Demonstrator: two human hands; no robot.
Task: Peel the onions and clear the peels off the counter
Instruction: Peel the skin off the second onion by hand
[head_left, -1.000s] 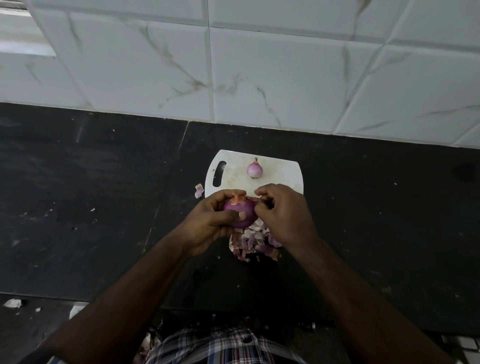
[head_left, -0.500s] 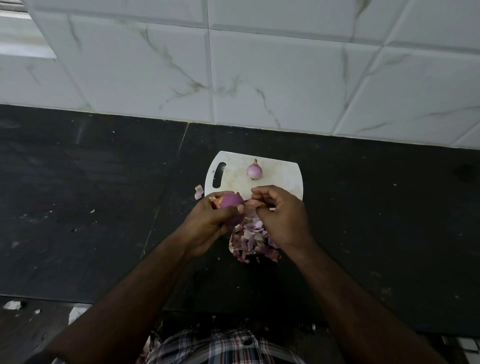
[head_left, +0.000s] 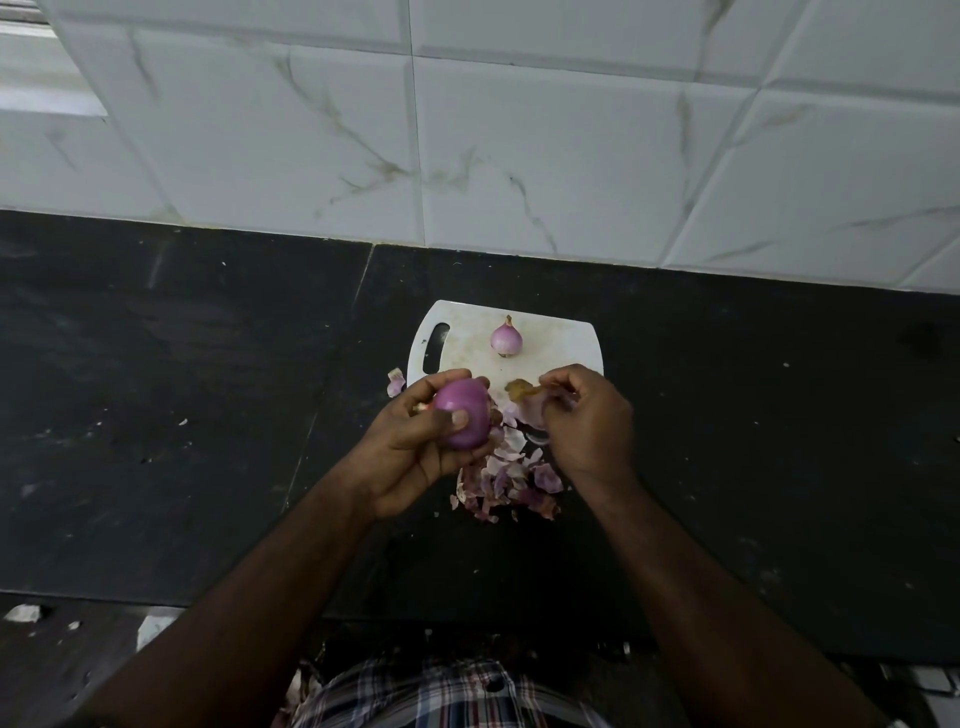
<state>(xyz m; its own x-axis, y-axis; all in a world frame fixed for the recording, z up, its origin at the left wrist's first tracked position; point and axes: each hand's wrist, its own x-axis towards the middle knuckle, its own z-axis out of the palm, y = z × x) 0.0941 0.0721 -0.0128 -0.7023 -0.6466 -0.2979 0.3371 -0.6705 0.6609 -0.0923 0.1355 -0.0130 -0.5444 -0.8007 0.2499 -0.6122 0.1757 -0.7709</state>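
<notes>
That strip has just torn free, so my right hand (head_left: 587, 415) pinches the loose peel (head_left: 524, 397) away over the peel pile (head_left: 511, 480) while my left hand (head_left: 415, 447) grips the bare onion (head_left: 461, 413), leaving one more onion (head_left: 506, 339) waiting on the cutting board (head_left: 561, 343).

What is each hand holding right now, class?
Left hand: closed around the peeled onion.
Right hand: fingers pinching a strip of peel.

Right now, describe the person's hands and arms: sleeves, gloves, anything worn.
Both hands are bare: the left hand and right hand wear no gloves, and no rings or watch show. The forearms are uncovered, with no sleeves in view. A plaid shirt shows below.
</notes>
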